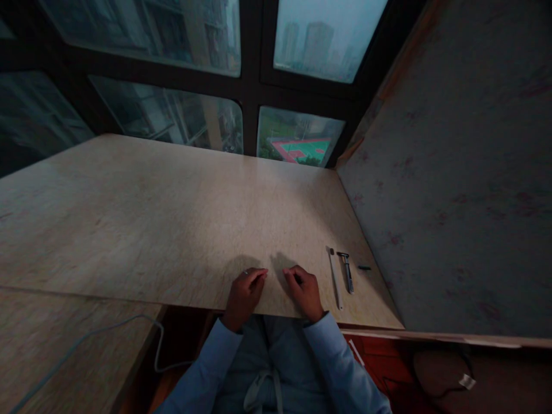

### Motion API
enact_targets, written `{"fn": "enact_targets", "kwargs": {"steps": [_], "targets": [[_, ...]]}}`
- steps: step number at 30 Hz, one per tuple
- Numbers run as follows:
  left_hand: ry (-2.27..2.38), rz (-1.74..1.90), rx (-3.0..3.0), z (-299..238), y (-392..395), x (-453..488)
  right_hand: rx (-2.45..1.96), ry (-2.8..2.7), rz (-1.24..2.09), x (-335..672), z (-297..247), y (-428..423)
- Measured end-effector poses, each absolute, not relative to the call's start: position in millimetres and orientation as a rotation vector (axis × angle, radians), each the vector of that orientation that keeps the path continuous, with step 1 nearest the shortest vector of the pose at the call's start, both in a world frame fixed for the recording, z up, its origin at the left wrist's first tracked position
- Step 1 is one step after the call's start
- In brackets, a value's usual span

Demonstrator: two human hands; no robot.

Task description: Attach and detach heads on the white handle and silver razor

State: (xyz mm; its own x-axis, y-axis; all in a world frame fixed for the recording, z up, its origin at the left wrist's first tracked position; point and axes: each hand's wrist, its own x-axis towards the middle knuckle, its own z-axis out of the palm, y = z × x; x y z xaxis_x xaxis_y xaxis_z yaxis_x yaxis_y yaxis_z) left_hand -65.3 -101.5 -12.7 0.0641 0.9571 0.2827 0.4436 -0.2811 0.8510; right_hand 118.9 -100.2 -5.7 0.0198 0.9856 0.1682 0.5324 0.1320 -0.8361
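Note:
My left hand [244, 296] rests at the near edge of a pale wooden tabletop [172, 218], fingers curled and pinched together; something small and light shows at the fingertips, too small to name. My right hand [304, 291] lies a short way to its right, fingers also curled, tips pinched on something dark that I cannot make out. Both wrists wear light blue sleeves. To the right of my right hand lie a thin white stick-like tool [335, 277], a small grey metal tool [347, 270] and a tiny dark piece [364, 267].
A grey partition wall [452, 190] stands along the table's right side. Dark-framed windows [250, 86] run behind the table. A lower wooden surface [64, 345] sits at the left front, with a pale cable [129, 325] trailing over its edge.

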Motion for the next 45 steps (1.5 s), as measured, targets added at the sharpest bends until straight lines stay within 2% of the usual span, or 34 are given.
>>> {"fn": "enact_targets", "kwargs": {"steps": [16,27,45], "targets": [[1.41,1.173,1.807,-11,-101,-67,-1.477,-1.382,0.658,118,-13,-97],[1.416,1.163,1.806,-11,-102,-67,-1.368,-1.398,0.855,118,-4,-103],[1.429,1.157,1.838,-14,-101,-69,-1.306,-1.32,0.756,121,-10,-103]]}}
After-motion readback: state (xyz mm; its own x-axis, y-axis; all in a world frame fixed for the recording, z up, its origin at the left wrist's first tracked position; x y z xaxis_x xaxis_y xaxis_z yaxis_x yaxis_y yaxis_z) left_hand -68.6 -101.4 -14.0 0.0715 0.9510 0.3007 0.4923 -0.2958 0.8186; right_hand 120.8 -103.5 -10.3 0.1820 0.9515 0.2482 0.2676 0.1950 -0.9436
